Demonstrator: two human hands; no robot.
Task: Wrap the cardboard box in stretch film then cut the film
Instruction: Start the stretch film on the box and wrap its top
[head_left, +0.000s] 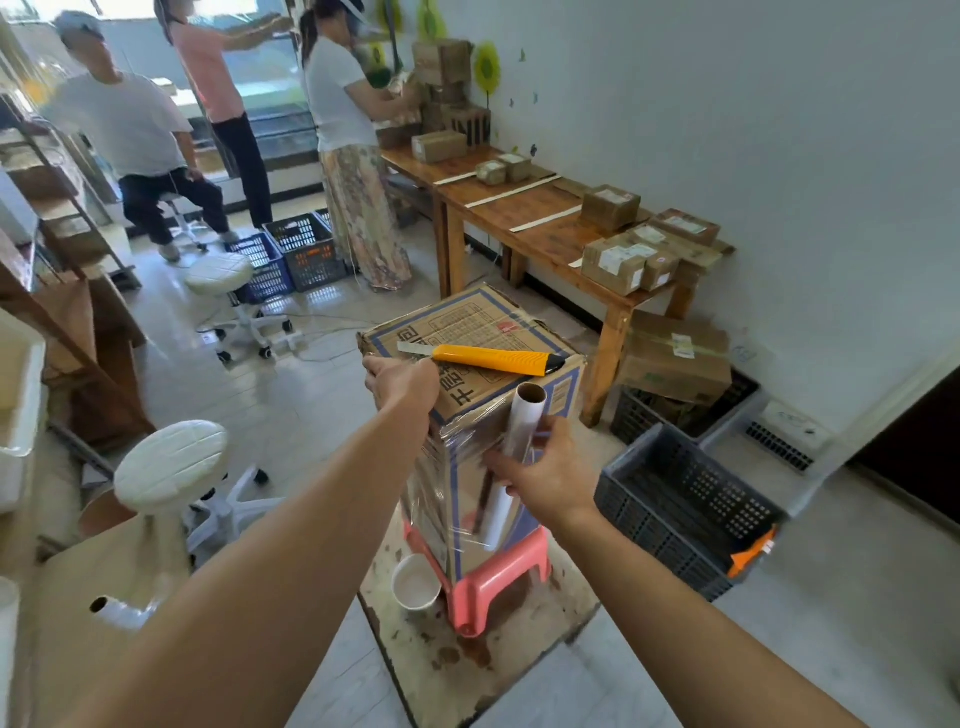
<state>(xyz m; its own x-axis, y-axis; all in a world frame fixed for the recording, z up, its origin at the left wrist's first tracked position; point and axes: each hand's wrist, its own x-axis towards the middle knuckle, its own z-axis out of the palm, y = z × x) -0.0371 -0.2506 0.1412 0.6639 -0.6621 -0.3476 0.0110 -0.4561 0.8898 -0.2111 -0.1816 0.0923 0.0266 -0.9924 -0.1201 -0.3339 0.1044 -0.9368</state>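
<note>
- The tall cardboard box (483, 364), brown with blue printed borders, stands upright on a pink plastic stool (498, 577); glossy, wrinkled stretch film (441, 488) already clings around its sides.
- The film roll (511, 457) is a slim white tube with a brown card core, held upright against the box's near corner.
- The right hand (545, 480) has its fingers curled around the roll's middle.
- The left hand (400, 382) rests on the box's top edge, fingers folded down against it.
- One utility knife (493, 358), yellow handle, blade slid out, lies flat on the box top, just beyond the left hand.
- One white paper cup (415, 582) sits beside the stool on a stained board (467, 660) laid over the pale tiled floor.
- Two round white padded stools (171, 465) stand to the left; a dark slotted crate (680, 509) sits to the right.
- Along the grey wall, a wooden worktop (519, 218) carries several small taped parcels (623, 262).
- Three people (337, 104) are at the far end of the room.
</note>
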